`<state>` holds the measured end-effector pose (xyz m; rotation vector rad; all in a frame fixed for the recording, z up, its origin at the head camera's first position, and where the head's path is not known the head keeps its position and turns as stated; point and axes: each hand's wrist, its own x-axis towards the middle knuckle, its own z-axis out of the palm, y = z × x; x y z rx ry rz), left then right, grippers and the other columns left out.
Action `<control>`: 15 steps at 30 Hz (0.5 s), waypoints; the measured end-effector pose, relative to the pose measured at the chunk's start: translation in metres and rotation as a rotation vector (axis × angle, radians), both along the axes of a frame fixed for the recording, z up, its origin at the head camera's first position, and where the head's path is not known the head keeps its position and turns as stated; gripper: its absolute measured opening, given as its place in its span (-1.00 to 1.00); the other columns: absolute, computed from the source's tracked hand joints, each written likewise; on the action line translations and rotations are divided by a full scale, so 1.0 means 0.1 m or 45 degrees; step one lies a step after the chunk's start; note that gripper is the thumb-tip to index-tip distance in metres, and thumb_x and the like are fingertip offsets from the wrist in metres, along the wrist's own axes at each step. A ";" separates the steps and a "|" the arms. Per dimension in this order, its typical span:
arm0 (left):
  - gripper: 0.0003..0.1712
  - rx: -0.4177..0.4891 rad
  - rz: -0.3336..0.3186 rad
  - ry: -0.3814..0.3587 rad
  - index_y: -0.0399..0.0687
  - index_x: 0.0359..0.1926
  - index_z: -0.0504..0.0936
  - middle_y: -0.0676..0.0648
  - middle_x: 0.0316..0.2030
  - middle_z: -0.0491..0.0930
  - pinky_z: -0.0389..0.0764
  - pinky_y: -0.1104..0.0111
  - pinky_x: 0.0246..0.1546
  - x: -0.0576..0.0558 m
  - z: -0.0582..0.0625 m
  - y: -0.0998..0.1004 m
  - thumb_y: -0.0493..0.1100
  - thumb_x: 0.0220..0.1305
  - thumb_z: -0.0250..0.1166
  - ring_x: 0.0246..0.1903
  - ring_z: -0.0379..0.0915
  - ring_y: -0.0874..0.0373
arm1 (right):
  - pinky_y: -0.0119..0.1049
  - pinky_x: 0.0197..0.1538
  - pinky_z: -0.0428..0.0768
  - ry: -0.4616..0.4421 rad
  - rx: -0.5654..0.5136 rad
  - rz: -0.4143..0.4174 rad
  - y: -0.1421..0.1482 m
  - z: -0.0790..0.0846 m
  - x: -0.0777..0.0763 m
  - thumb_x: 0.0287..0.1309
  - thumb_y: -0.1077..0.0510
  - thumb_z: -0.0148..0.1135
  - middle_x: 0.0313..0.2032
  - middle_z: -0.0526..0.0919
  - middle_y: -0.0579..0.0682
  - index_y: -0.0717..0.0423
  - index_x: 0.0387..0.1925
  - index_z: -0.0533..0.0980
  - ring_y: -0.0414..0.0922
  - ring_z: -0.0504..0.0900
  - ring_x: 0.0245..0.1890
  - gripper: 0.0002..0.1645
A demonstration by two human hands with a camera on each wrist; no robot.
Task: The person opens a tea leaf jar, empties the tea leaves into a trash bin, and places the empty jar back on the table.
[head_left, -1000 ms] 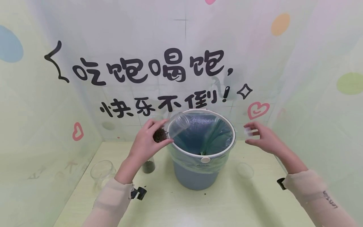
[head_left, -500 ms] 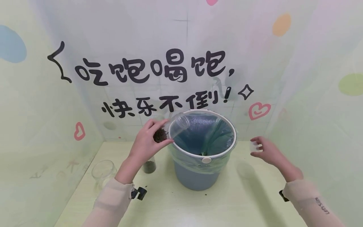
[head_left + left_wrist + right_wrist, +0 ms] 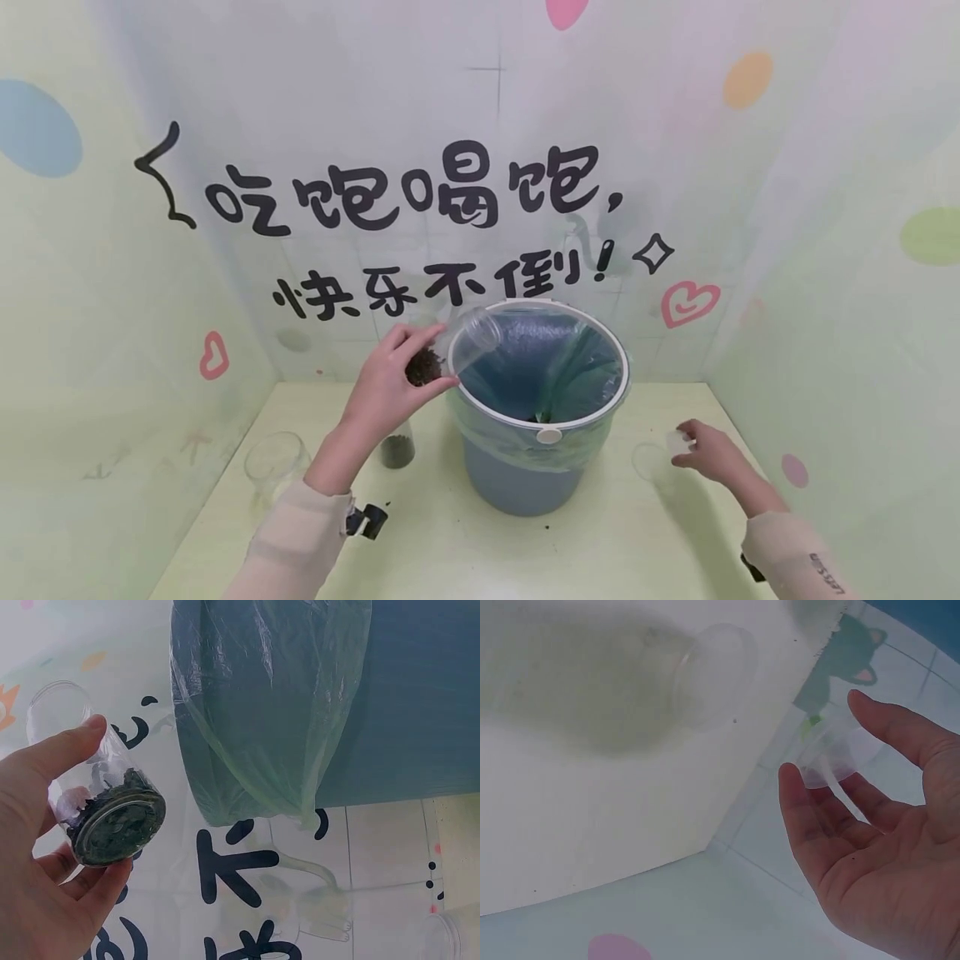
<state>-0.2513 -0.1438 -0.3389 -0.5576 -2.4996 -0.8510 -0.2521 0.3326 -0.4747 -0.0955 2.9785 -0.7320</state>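
Note:
My left hand (image 3: 378,387) grips a clear jar (image 3: 474,340) tilted over the left rim of a bin (image 3: 517,492), its mouth pointing inward. Dark dried leaves (image 3: 112,825), like tea, lie at the jar's base in the left wrist view. A green plastic bag lines the blue bin and folds over its white rim. On the right, my right hand (image 3: 712,454) pinches a small clear lid (image 3: 840,754) between thumb and fingers, low near the table. Close to it, a clear round disc (image 3: 647,461), like another lid, lies on the table.
Behind my left wrist stands a second clear jar (image 3: 397,450) with dark contents. An open glass vessel (image 3: 273,458) is at the table's left edge. Dark crumbs (image 3: 547,527) dot the table. Printed curtain walls (image 3: 420,100) enclose the table on three sides.
My right hand has come down toward the table with the lid, shifting slightly right. The left hand keeps the jar tilted at the bin, its leaves still inside. The view has tipped up slightly.

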 end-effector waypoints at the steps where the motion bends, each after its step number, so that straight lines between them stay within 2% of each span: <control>1: -0.17 0.001 0.000 -0.001 0.09 0.32 0.52 -0.09 0.00 0.49 0.60 0.20 -0.17 0.00 0.00 0.00 0.08 -0.01 0.58 -0.11 0.51 0.00 | 0.14 -0.07 0.61 -0.009 0.014 -0.005 0.02 -0.05 0.00 0.04 0.21 0.42 -0.05 0.56 0.49 0.56 0.08 0.39 0.35 0.59 -0.08 -0.34; 9: -0.17 0.003 0.000 -0.015 0.08 0.32 0.52 -0.09 0.01 0.48 0.60 0.20 -0.16 0.01 0.01 0.00 0.08 0.00 0.58 -0.10 0.50 0.01 | 0.17 -0.07 0.61 -0.120 0.096 -0.038 0.10 -0.45 0.11 -0.06 0.25 0.46 -0.14 0.59 0.46 0.53 0.01 0.42 0.32 0.60 -0.13 -0.37; 15: -0.17 0.010 0.014 -0.036 0.11 0.33 0.51 -0.08 0.00 0.47 0.57 0.23 -0.21 0.04 0.02 -0.02 0.06 0.00 0.58 -0.13 0.48 0.02 | 0.17 -0.10 0.61 -0.178 0.131 -0.100 0.10 -0.64 0.17 -0.13 0.24 0.50 -0.15 0.47 0.48 0.51 -0.01 0.44 0.21 0.58 -0.23 -0.34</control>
